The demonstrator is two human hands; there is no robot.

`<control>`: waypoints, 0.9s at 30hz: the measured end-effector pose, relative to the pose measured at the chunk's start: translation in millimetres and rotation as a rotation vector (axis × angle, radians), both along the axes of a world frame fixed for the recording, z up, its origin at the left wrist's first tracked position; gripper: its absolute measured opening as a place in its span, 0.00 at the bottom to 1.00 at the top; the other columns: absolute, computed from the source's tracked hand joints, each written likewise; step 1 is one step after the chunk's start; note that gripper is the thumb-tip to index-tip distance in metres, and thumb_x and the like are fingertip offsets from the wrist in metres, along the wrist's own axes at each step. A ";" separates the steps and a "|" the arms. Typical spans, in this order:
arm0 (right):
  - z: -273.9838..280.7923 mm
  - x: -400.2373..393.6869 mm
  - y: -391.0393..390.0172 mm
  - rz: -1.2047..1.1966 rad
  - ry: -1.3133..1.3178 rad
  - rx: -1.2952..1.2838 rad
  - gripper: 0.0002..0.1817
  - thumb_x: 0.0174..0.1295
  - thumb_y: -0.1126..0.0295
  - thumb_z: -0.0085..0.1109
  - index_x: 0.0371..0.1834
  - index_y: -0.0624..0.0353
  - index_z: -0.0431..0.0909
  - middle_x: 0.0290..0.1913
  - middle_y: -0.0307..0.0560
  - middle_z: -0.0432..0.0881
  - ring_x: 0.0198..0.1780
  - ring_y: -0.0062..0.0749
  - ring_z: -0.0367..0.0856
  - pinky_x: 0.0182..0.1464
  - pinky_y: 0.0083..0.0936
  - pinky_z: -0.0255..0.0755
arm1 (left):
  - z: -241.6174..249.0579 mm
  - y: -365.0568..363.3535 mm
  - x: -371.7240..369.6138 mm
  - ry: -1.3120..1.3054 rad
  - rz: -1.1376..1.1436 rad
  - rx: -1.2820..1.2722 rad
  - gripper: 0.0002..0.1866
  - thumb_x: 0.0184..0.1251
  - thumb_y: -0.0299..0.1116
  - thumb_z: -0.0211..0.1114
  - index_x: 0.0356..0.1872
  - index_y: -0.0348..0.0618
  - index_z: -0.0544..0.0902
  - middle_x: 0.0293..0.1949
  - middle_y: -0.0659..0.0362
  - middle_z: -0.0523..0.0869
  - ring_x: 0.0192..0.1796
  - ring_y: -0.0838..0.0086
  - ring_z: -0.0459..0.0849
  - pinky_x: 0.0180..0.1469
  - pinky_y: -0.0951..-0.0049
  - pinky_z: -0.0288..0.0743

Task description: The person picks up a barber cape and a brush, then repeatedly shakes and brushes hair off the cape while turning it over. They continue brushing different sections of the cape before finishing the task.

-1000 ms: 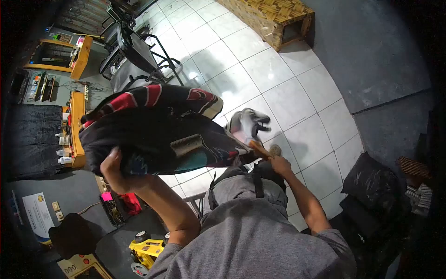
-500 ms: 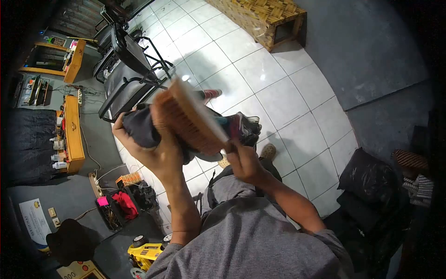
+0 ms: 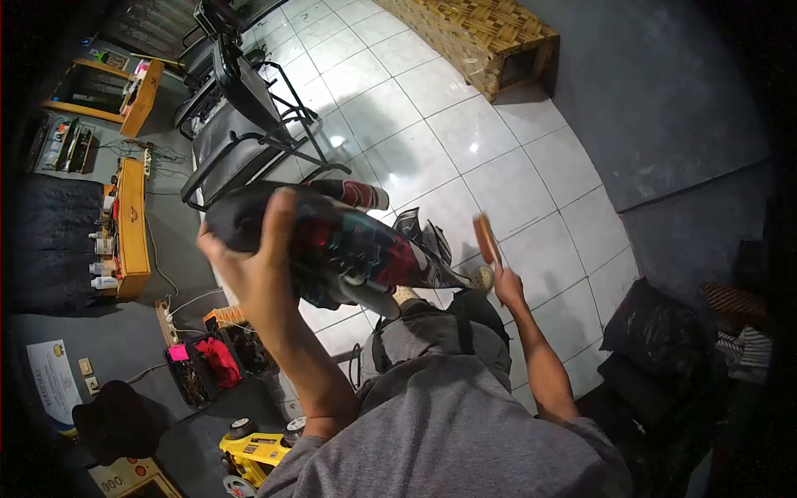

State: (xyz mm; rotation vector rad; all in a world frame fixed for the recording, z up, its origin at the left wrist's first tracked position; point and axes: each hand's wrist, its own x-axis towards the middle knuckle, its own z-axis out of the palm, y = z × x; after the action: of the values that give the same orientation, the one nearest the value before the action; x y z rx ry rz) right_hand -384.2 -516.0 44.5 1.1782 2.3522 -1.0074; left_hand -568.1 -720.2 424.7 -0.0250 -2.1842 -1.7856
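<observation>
My left hand (image 3: 261, 274) is raised at the left of centre, its fingers and thumb closed around a bunched dark cloth (image 3: 336, 236). The cloth is black with a red, teal and white print, and its loose parts hang out to the right. Lower on the right side, my right hand (image 3: 508, 286) grips the handle of a brush (image 3: 486, 239) with a wooden body and brownish bristles. The brush points away from me, over the tiled floor, apart from the cloth. Part of the left fingers is hidden behind the cloth.
Black padded chairs (image 3: 241, 149) stand ahead on the left. Wooden shelves (image 3: 133, 228) with bottles line the left wall. A woven bench (image 3: 469, 37) sits at the far side. Dark bags (image 3: 656, 319) lie at right, and a yellow toy car (image 3: 253, 448) at lower left.
The brush has moved away from the cloth, down and to the right with my right hand. My left hand still holds the cloth, whose printed side now shows.
</observation>
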 end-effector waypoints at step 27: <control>118.8 -59.7 -30.7 0.139 0.339 -0.224 0.33 0.46 0.45 0.61 0.39 0.67 0.69 0.36 0.57 0.77 0.41 0.45 0.77 0.42 0.36 0.70 | -26.8 9.0 -4.3 -0.089 -0.280 -0.162 0.25 0.50 0.44 0.68 0.38 0.35 0.66 0.28 0.59 0.76 0.29 0.80 0.73 0.31 0.83 0.69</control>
State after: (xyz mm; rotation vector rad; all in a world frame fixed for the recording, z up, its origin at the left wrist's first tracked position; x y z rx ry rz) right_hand -443.9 -546.8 163.3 0.8006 2.4435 -1.4714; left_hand -572.4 -711.2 397.9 -0.3077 -2.4878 -1.7729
